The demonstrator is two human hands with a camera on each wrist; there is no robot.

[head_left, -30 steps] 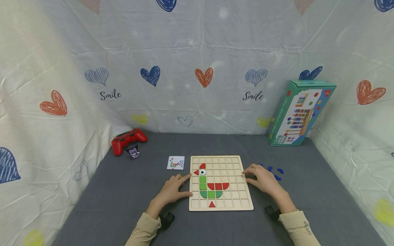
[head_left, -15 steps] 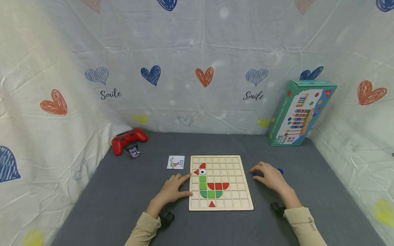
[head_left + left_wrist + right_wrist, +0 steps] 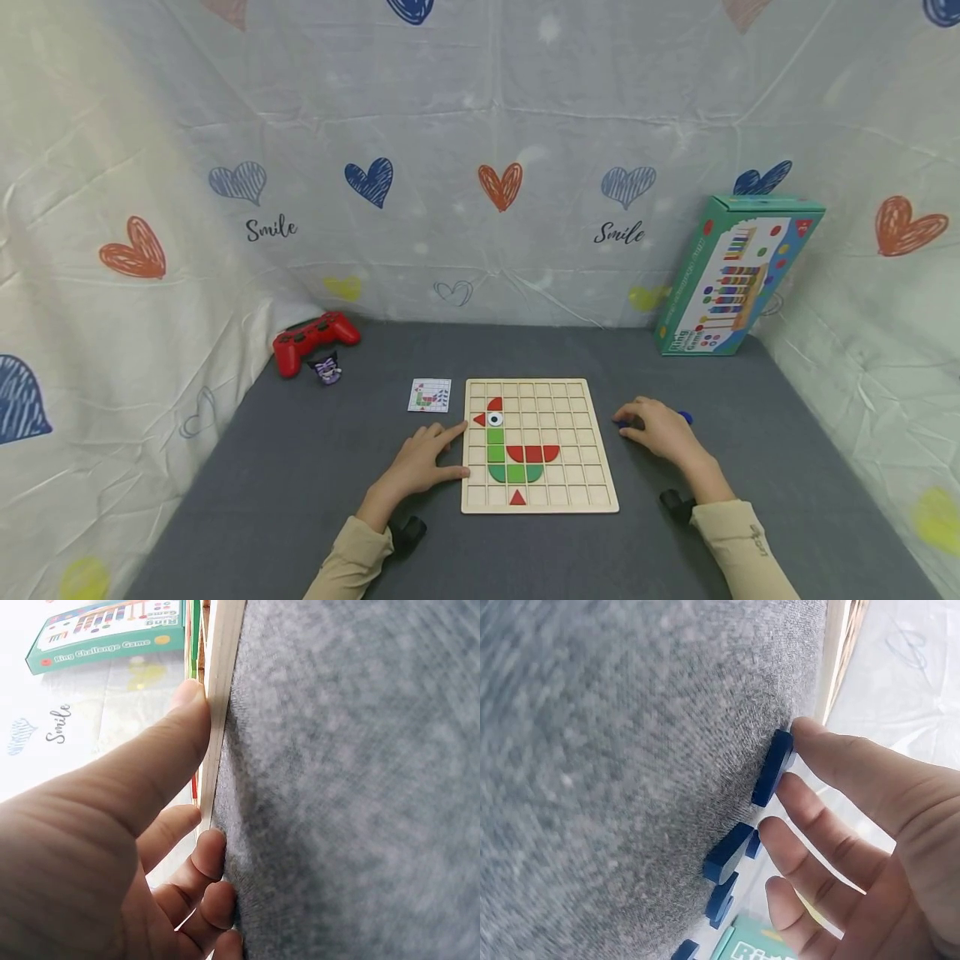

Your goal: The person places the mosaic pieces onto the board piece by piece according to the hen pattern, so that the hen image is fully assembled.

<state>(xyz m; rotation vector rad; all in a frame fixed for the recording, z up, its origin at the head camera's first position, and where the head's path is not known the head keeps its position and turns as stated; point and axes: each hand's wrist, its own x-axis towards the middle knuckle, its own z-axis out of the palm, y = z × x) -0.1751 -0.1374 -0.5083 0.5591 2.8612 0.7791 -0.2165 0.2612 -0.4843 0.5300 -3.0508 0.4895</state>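
A light wooden grid board (image 3: 576,473) lies on the table with red and green pieces and an eye disc set in it. My left hand (image 3: 416,462) touches the board's left edge with thumb and index finger, the other fingers loosely bent. To the right of the board, my right hand (image 3: 660,433) pinches a blue piece (image 3: 772,769) between thumb and index finger, low at the table surface. Several more blue pieces (image 3: 729,853) lie beside its other fingers in the right wrist view; the head view mostly hides them behind the hand.
A small pattern card (image 3: 430,395) lies left of the board's far corner. Farther back left are a red game controller (image 3: 315,340) and a small purple figure (image 3: 326,369). A green game box (image 3: 735,279) stands at the back right, before a printed cloth backdrop.
My right hand has left the board's right edge and moved right to the blue pieces, where it now pinches one. My left hand stays at the board's left edge.
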